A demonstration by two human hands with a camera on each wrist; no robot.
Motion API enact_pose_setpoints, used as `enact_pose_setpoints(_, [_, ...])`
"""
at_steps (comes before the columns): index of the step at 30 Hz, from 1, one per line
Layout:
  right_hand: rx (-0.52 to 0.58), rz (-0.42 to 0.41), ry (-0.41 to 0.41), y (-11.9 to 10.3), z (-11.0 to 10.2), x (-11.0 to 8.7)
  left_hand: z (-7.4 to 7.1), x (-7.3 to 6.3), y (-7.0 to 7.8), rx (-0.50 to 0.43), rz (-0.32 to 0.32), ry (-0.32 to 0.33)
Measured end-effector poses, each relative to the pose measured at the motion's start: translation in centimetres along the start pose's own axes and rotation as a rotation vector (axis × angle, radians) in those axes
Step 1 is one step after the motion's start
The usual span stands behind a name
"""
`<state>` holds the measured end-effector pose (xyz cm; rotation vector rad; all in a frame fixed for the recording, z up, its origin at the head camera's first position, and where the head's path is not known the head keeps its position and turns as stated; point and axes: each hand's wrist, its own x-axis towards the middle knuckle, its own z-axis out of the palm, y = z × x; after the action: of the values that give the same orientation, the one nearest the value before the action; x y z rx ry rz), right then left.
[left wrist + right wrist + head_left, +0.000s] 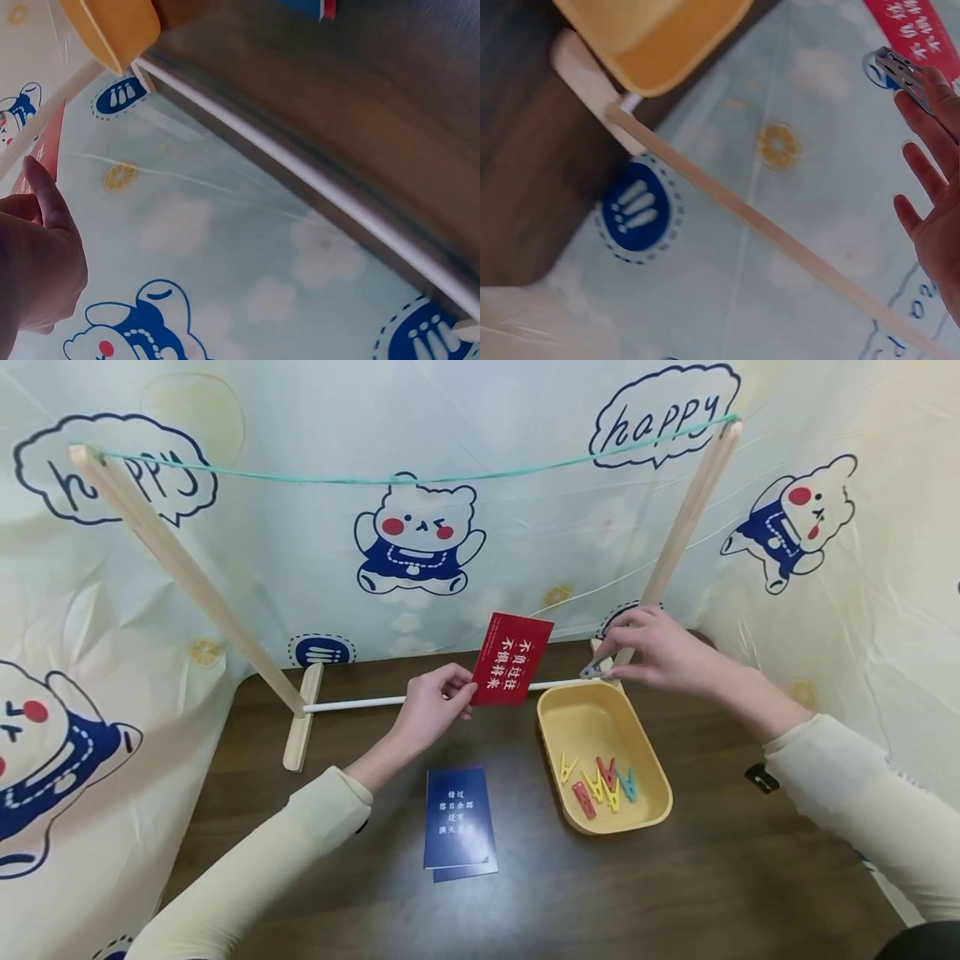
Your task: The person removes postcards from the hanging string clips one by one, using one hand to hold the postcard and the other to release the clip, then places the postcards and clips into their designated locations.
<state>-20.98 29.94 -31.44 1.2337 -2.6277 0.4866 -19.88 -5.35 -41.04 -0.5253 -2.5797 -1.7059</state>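
My left hand (433,703) pinches a red card (516,652) printed with white characters by its lower left edge, holding it above the table near the white rod. In my right hand (660,647) a grey clothespin (591,670) is held between thumb and fingers, just above the far end of the yellow tray (600,718). The right wrist view shows that clothespin (898,67) in front of the red card (919,34). Inside the tray lie several clothespins: red (583,800), yellow (596,787) and blue (630,785). Blue cards (457,827) lie stacked on the table nearby.
Two wooden posts (187,577) stand on feet (300,735), joined low down by a white rod (352,702). A green string (337,481) runs between their tops. A patterned cloth (525,543) hangs behind and at the sides. A small black object (762,778) lies by the right forearm.
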Motion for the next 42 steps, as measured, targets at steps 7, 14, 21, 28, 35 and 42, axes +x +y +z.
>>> enact_pose_setpoints(7, [0.024, 0.082, -0.137, 0.6, 3.0, -1.9, -0.4, -2.3, -1.3, -0.025, -0.080, -0.027])
enact_pose_setpoints(14, [0.025, 0.138, -0.248, 1.0, 5.4, -3.5, -0.8, -4.4, -3.0, -0.047, -0.147, -0.048])
enact_pose_setpoints(21, [0.094, 0.215, -0.388, 1.3, 7.4, -5.0, -0.6, -6.8, -4.9, -0.071, -0.238, -0.071])
enact_pose_setpoints(28, [0.146, 0.222, -0.463, 1.9, 8.6, -6.0, -0.2, -9.5, -7.2, -0.108, -0.363, -0.082])
enact_pose_setpoints(35, [0.117, 0.216, -0.533, 2.6, 9.8, -6.9, 0.3, -11.6, -9.0, -0.149, -0.484, -0.114])
enact_pose_setpoints(42, [0.061, 0.179, -0.549, 2.5, 10.2, -7.2, 0.6, -12.7, -9.8, -0.172, -0.490, -0.169])
